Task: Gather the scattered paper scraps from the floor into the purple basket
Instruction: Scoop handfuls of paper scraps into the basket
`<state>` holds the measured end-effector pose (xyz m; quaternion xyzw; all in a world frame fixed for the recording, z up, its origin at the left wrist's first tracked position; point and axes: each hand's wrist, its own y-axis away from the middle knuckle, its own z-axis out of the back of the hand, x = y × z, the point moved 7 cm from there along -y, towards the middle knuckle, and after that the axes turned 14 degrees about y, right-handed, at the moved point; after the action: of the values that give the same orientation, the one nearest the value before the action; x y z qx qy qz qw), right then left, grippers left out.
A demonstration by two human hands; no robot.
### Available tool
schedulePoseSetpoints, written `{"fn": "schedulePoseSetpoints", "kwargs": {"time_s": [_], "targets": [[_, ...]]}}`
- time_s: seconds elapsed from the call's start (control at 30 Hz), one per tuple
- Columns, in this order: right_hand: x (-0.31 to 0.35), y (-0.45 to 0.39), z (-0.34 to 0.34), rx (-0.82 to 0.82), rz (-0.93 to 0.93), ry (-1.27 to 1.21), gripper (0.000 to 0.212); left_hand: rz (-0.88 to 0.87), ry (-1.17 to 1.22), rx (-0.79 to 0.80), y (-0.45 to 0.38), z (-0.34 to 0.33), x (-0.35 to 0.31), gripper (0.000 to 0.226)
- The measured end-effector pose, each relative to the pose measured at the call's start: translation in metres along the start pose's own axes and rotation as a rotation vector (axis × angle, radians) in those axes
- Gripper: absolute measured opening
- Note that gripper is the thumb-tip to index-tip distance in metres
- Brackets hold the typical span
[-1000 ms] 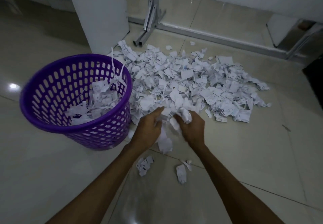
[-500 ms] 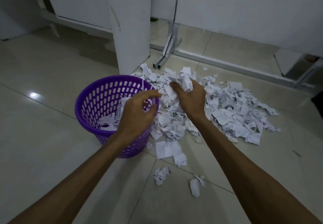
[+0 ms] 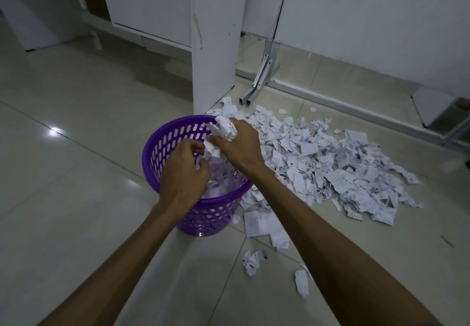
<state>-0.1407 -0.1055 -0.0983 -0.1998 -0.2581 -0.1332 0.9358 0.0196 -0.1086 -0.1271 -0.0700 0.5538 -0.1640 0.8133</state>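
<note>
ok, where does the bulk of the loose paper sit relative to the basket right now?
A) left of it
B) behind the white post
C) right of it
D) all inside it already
C: the big pile of paper scraps covers the floor to the right of the purple basket, while the right hand and left hand hold a bunch of scraps over its opening.
</note>
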Motion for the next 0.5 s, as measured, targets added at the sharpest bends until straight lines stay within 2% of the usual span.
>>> {"fn": "schedulePoseSetpoints", "kwargs": {"time_s": [0.13, 0.23, 0.3, 0.43, 0.5], "targets": [[0.003, -0.001, -0.011, 0.068, 0.009, 0.131, 0.073, 0.016, 0.085, -0.048, 0.000, 0.007, 0.000, 0.026], [-0.006, 0.002, -0.010, 0.054, -0.042, 0.078, 0.077, 0.003, 0.110, -0.048, -0.001, 0.006, -0.002, 0.026], [-0.011, 0.004, -0.006, 0.020, -0.045, 0.069, 0.062, -0.021, 0.110, -0.041, -0.003, 0.004, -0.004, 0.025], [-0.019, 0.009, 0.016, -0.112, 0.000, -0.037, 0.016, -0.075, 0.104, -0.026, -0.005, 0.000, -0.010, 0.023], [-0.029, 0.013, 0.028, -0.164, -0.028, -0.131, 0.008, -0.149, 0.070, -0.015, -0.004, -0.002, -0.018, 0.021]]}}
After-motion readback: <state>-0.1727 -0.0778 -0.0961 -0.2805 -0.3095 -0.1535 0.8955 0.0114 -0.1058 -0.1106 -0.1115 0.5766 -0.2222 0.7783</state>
